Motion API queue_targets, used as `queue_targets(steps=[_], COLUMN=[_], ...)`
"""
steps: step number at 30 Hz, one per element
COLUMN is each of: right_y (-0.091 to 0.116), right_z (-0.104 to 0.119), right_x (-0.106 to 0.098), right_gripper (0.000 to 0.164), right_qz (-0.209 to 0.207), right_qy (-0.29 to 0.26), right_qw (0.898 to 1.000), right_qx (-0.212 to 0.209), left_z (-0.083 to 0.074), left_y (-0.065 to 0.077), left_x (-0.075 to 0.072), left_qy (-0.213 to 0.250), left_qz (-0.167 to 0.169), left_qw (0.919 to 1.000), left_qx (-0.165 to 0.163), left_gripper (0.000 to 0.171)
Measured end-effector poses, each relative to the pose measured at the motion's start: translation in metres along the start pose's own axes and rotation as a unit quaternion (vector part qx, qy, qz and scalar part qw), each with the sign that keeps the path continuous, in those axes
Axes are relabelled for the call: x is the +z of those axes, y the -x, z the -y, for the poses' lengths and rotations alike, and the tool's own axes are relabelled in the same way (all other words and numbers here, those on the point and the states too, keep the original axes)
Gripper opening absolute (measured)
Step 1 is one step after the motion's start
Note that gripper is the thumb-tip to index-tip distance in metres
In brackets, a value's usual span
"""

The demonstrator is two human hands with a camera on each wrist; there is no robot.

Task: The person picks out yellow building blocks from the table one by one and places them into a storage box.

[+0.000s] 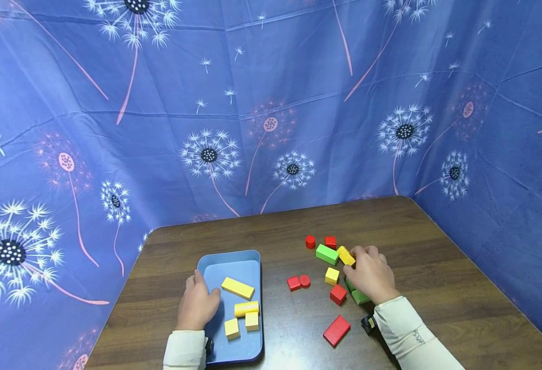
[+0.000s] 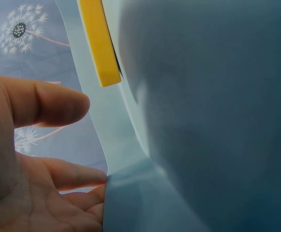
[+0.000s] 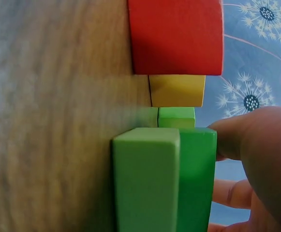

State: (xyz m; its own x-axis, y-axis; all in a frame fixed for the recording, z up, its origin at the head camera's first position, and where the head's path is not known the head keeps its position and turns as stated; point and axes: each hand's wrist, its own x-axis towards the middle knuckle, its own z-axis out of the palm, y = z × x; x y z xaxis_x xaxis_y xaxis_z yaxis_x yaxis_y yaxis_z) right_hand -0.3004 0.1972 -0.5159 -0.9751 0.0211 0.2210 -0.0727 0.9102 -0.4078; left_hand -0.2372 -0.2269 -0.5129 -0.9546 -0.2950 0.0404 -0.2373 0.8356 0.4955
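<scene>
The grip of the right hand [image 1: 373, 275] is standing partly spread, thumb and fingers curving about the right end of the yellow block [image 1: 344, 255]; whether they are pressing on it cannot be told, the contact being hidden. The block is lying on the worktop [image 1: 294, 226], against or just beside the light green block [image 1: 327, 254]. It is looking like painted wood: probably light, stiff and hard to damage, its smooth faces perhaps offering some slip. Opposite long sides near the middle are presenting the soundest hold; an end hold is risking a swing or a knock to its neighbours. The yellow cube [image 1: 331, 276] and the dark green blocks [image 1: 360, 296] are sitting near, crowding the thumb side. Farther out, the left hand [image 1: 197, 304] is resting at the tray [image 1: 231, 262], thumb well apart from fingers, gripping no block.
</scene>
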Motion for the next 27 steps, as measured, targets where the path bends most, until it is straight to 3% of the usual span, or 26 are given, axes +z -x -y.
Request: queue_targets(steps=[27], right_y=[-0.0023], right_z=[-0.0069], right_x=[0.0042], right_gripper=[0.050], right_qz=[0.024], right_qy=[0.000], right_qw=[1.000], right_qx=[0.011], left_z=[0.0011], left_y=[-0.0033], left_x=[0.0010], left_qy=[-0.006], left_qz=[0.003], left_qw=[1.0000], left_qx=[-0.003], left_gripper=[0.080])
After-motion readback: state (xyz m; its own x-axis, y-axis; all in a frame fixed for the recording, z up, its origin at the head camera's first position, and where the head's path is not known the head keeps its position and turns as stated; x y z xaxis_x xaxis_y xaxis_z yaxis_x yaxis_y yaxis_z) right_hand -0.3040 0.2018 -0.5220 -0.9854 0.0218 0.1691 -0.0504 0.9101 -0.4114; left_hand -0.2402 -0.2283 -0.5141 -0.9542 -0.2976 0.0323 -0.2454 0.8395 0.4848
